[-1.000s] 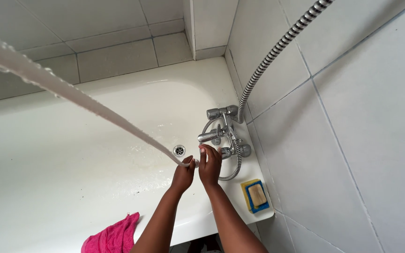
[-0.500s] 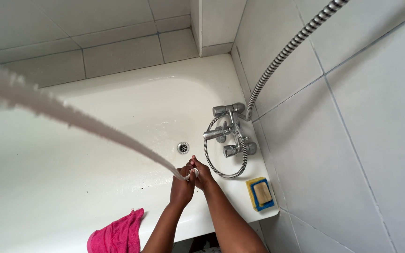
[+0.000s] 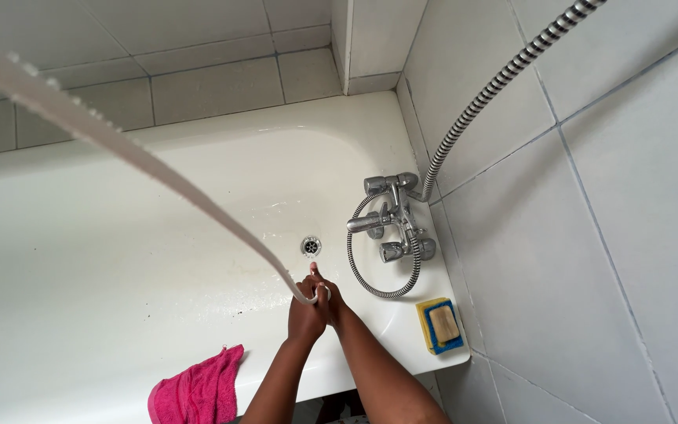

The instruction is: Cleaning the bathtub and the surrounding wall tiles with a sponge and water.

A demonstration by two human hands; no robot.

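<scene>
Both hands have drawn back from the chrome tap (image 3: 390,224) toward the near rim of the white bathtub (image 3: 158,235): the right hand (image 3: 329,302), a second ago up at the tap, now closes with the left hand (image 3: 304,314) on the end of a long white strip (image 3: 151,169). The strip runs taut, up and away from the tap. Beside the tap, the shower hose (image 3: 504,78) loops down; a sponge (image 3: 441,326) sits below, a pink cloth (image 3: 194,389) farther off.
</scene>
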